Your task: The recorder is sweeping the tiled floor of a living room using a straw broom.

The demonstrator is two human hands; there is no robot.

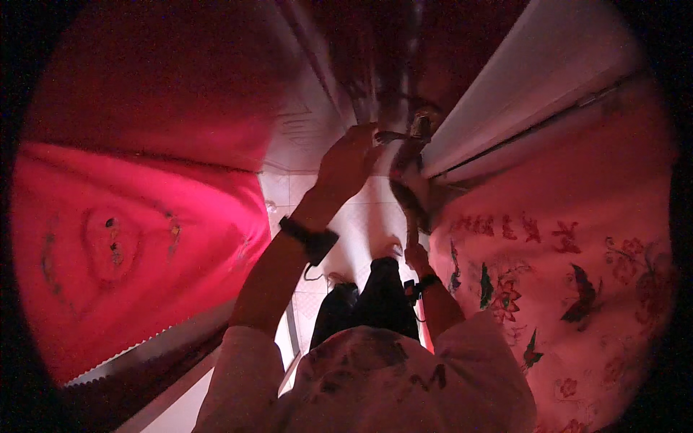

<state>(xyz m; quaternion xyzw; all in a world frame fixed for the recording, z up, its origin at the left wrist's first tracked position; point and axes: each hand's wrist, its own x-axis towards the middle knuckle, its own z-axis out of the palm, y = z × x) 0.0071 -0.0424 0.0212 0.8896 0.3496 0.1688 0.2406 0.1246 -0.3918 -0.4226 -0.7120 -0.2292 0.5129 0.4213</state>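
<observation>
My left hand (343, 162) reaches forward, its fingertips bent together at a small pale spot beside a dark lever-like fitting (393, 136). What the fingers pinch there is too dim to name. A short cylinder-shaped metal fitting (420, 124) stands just right of them. Lower and closer to my body, my right hand (416, 257) is closed at the lower end of a long, curved dark piece (408, 202). I cannot make out what that piece is. Each wrist wears a dark band with a thin cable.
A bright pink cloth (144, 231) with sewn motifs hangs at the left. Another cloth (548, 289), patterned with flowers and birds, hangs at the right. A pale slanting panel (534, 79) rises at the upper right. Light tiles (307, 278) lie under my feet. The light is dim and red.
</observation>
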